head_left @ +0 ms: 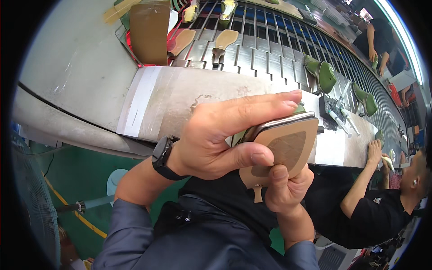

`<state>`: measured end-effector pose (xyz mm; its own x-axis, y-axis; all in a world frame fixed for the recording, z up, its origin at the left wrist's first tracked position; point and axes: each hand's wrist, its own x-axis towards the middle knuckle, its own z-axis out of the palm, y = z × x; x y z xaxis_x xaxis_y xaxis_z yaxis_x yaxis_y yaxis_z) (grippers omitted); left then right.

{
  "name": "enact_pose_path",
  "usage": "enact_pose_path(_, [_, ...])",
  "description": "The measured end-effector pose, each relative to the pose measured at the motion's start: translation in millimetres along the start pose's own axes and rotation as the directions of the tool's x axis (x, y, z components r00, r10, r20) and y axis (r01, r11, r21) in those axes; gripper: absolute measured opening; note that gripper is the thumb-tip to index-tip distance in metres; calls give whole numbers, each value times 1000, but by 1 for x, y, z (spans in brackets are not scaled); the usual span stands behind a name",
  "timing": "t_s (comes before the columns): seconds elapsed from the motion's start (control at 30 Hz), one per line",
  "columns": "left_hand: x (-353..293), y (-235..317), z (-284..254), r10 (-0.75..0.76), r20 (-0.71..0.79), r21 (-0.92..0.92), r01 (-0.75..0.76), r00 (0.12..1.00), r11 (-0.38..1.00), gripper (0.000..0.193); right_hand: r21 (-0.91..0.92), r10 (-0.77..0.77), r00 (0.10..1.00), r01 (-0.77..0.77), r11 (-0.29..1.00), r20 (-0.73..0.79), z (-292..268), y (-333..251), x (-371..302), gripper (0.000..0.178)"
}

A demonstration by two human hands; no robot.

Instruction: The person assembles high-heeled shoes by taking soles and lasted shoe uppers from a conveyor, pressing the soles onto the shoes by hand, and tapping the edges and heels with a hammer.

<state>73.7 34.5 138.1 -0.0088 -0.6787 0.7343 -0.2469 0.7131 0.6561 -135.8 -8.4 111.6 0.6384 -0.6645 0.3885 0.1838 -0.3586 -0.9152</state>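
In front of my body I hold a shoe forepart [288, 148], its tan sole turned toward me. A darker brown patch covers the sole's middle, a narrow tan strip points down, and a dark shiny edge runs along the top. Bits of green show behind it, probably a last. My left hand [216, 135], with a black watch at the wrist, grips it from the left: fingers stretched over the top edge, thumb on the sole. My right hand [290, 186] pinches the lower right edge, its thumb pressed on the sole close to my left thumb; its other fingers are mostly hidden.
Beyond the pale worktop [180, 96] runs a slatted metal conveyor [270, 49] carrying tan soles [226, 39] and green lasts [325, 76]. A black holder [330, 110] with syringe-like tubes stands at the right. A co-worker [373, 207] works farther right; a fan [36, 198] stands left.
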Motion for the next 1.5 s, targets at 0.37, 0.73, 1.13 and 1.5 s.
enact_pose_path(0.37, [-8, 47, -6, -268, -184, -98, 254, 946, 962, 40, -37, -105, 993, 108, 993, 57, 15, -3, 4, 34])
enact_pose_path(0.73, [-13, 71, -23, -384, -333, 24, 415, 861, 909, 17, -156, -50, 965, 92, 983, 258, 45, -18, 18, 16])
enact_pose_path(1.13, [-28, 57, -49, -337, -395, 268, 458, 855, 848, 18, -183, -158, 974, 186, 965, 161, 62, 7, 35, 22])
enact_pose_path(1.5, [-8, 48, -65, -390, -362, 365, 514, 847, 776, 26, -147, -2, 985, 28, 989, 174, 60, -2, 49, 27])
